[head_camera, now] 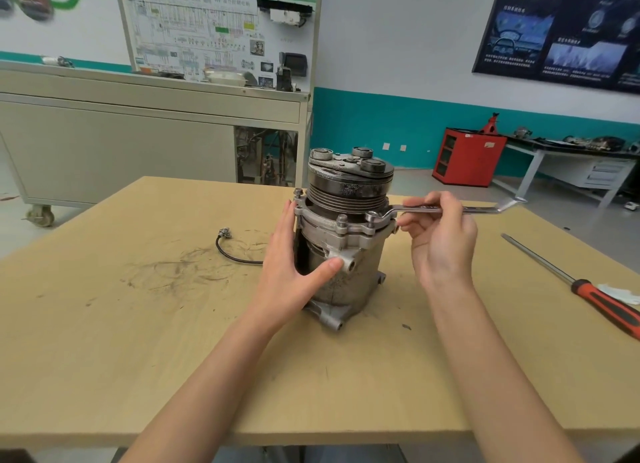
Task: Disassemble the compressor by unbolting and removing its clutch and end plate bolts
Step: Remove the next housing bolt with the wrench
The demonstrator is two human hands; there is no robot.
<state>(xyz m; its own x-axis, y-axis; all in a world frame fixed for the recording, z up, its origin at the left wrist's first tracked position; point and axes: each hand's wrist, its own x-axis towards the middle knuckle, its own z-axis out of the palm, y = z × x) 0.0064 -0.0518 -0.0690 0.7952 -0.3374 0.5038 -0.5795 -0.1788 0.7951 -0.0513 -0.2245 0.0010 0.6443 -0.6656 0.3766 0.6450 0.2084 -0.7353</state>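
Observation:
A grey metal compressor (pixel 349 275) stands upright on the wooden table (pixel 138 341), its black grooved pulley and clutch plate (pixel 349 172) on top. Several bolts (pixel 342 222) stick up from the flange below the pulley. My left hand (pixel 294 268) rests on the compressor's left side, fingers straight along the housing and thumb across its front. My right hand (pixel 440 230) holds the shaft of a silver ring wrench (pixel 457 209). The wrench's ring end sits on a flange bolt (pixel 372 216) at the front right.
A screwdriver (pixel 588 289) with a red and black handle lies on the table at the right, next to a white scrap. A black cable with a connector (pixel 228 246) lies left of the compressor. A grey cabinet on wheels and a red cabinet stand behind the table.

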